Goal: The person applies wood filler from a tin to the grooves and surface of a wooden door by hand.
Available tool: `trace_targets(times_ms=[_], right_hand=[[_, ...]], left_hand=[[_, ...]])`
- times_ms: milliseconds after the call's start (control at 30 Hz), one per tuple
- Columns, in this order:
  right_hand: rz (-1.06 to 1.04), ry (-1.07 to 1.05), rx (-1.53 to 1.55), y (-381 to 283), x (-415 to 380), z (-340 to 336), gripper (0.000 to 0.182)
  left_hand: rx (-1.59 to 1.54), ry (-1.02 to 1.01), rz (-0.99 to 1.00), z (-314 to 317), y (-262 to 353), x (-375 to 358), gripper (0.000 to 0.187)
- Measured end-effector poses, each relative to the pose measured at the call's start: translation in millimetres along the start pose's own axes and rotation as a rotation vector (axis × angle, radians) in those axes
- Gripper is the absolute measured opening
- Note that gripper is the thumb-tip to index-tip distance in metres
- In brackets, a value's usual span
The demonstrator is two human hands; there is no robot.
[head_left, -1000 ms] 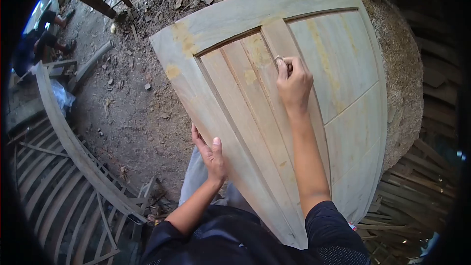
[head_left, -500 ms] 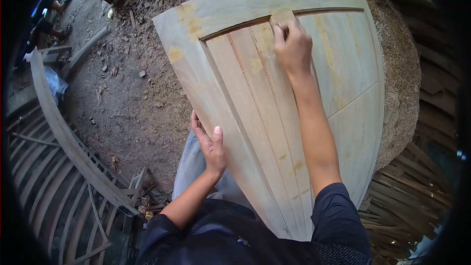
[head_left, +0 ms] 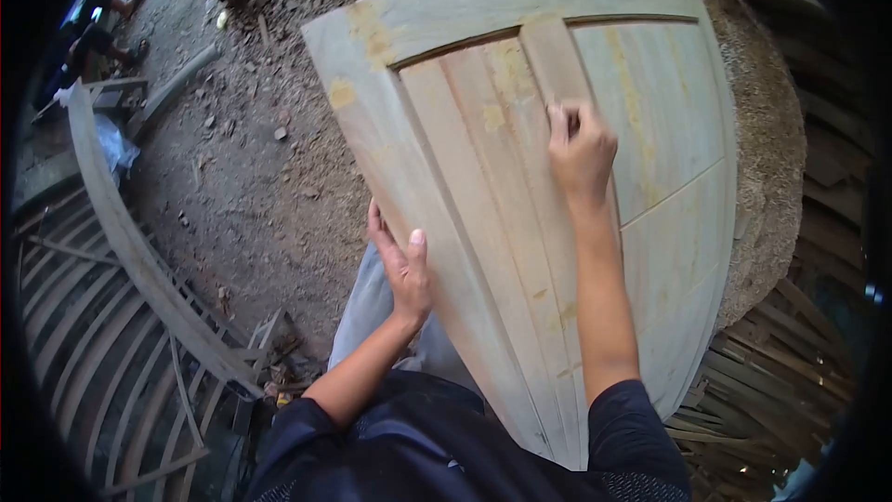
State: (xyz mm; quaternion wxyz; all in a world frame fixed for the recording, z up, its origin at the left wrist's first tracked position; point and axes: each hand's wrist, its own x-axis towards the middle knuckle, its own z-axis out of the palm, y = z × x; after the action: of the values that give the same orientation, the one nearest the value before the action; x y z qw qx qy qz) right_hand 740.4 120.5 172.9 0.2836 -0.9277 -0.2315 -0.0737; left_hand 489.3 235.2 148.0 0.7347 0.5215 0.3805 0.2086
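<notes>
A pale wooden door (head_left: 474,223) with recessed panels and yellowish filler patches lies tilted in front of me. My left hand (head_left: 405,277) is at its left edge, thumb over the face and fingers along the outer side, steadying it. My right hand (head_left: 583,156) is on the middle stile (head_left: 556,60), its fingers closed in a pinch against the stile's left edge. Whatever those fingers hold is hidden by the hand. Dark grooves run down the panel boards beside it.
Sawdust (head_left: 762,214) is heaped right of the door, with stacked wood strips (head_left: 753,381) below. A curved wooden frame with slats (head_left: 139,232) stands left. Debris covers the dirt ground (head_left: 260,149). Another person's legs (head_left: 102,28) show at upper left.
My right hand has slid down the middle stile towards me, uncovering the stile's top. My left hand keeps its place on the door's edge.
</notes>
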Motion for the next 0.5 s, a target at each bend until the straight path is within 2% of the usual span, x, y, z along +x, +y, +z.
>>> trace_targets(times_ms=[100,233,467,500], right_hand=[[-0.148,0.018,-0.092,-7.3,65.8,39.1,0.019],[-0.222,-0.019,-0.207,-8.4,52.9,29.7,0.017],[-0.369,0.011,-0.152,-4.0,78.2,33.5,0.011],[-0.322,0.025,-0.187,12.8,58.8,20.3,0.010]], left_hand=[[-0.001,-0.010,-0.024,-5.1,0.6,-8.2,0.078],[-0.010,-0.021,-0.003,-6.1,-2.2,-5.4,0.079],[0.016,-0.020,0.001,-3.7,-0.6,-7.0,0.079],[0.032,-0.013,0.004,-5.1,-2.2,-7.7,0.079]])
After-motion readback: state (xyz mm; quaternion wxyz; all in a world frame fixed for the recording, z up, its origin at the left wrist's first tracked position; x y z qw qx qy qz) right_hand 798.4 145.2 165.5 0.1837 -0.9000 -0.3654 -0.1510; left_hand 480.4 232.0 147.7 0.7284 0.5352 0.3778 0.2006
